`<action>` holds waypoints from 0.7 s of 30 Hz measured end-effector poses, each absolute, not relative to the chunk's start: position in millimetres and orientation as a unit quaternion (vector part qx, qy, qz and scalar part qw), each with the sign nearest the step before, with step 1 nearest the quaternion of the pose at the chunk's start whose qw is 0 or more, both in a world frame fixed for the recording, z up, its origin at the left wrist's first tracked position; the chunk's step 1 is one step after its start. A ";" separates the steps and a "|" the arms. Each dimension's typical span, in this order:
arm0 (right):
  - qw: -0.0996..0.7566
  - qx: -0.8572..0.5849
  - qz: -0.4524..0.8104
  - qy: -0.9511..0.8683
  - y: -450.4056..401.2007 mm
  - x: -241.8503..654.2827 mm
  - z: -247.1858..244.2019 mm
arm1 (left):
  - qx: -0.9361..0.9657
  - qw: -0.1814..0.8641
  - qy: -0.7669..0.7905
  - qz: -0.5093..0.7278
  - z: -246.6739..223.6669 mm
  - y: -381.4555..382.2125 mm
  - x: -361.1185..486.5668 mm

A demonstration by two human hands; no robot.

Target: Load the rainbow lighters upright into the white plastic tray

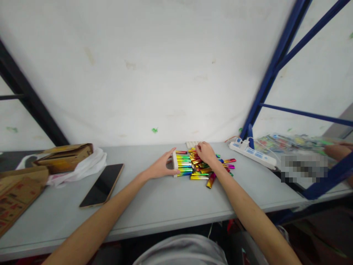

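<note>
My left hand [160,167] spans a narrow white holder strip [175,165], thumb at its near end and fingers at its far end. A row of shiny metallic tubes [184,159] in yellow, green, blue and red sticks out of the strip to the right. Beside them lies a loose pile of similar shiny tubes [204,176], pointing in various directions. Over the far side of this pile is my right hand [206,152], its fingers bent together; what they hold is hidden. Just behind it lies a white ridged piece [191,144].
A dark tablet [102,185] lies at left on the grey table [154,209]. Cardboard boxes [66,158] and a white plastic bag [82,171] are farther left. At right are a power strip [252,154], a blue frame post [264,81] and another person's hand [338,151] near plastic-wrapped items.
</note>
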State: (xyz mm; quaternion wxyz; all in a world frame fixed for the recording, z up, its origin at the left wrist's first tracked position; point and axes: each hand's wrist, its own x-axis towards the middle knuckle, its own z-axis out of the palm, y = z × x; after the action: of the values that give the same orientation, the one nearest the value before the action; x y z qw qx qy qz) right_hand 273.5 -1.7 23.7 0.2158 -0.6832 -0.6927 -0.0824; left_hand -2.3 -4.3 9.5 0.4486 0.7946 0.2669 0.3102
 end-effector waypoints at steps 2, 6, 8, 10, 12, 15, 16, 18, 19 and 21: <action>0.238 -0.666 -0.090 -0.701 -4.1 269.1 27.6 | 0.796 0.446 0.261 0.316 8.1 -2.9 -2.5; 0.276 -0.625 -0.072 -0.726 -12.4 253.3 34.9 | 0.796 0.443 0.253 0.326 5.9 -1.3 -2.3; 0.300 -0.612 -0.059 -0.729 -18.1 243.1 37.3 | 0.793 0.447 0.252 0.327 5.3 -1.4 -1.8; 0.334 -0.597 -0.051 -0.728 -23.8 232.9 38.6 | 0.791 0.452 0.253 0.327 4.7 -1.6 -1.3; 0.382 -0.559 -0.045 -0.735 -28.1 223.6 38.3 | 0.790 0.452 0.254 0.327 3.9 -1.7 -0.8; 0.443 -0.478 -0.032 -0.758 -31.4 211.2 33.1 | 0.789 0.451 0.254 0.331 2.8 -1.6 0.0; 0.448 -0.464 -0.025 -0.764 -31.9 207.3 29.9 | 0.789 0.451 0.253 0.332 2.8 -1.6 0.2; 0.425 -0.466 -0.007 -0.776 -32.6 199.7 22.1 | 0.788 0.453 0.249 0.333 3.5 -1.7 0.6; 0.397 -0.476 0.003 -0.785 -33.0 196.3 18.1 | 0.787 0.457 0.246 0.333 4.0 -1.7 0.7; 0.332 -0.504 0.009 -0.797 -33.9 191.0 11.2 | 0.783 0.468 0.240 0.331 5.1 -1.8 0.8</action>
State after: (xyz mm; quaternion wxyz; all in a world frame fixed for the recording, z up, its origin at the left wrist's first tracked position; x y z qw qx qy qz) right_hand 191.0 -33.9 11.2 0.3319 -0.5041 -0.7973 0.0092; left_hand 0.8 -1.8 5.1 0.4683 0.7834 0.2399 0.3307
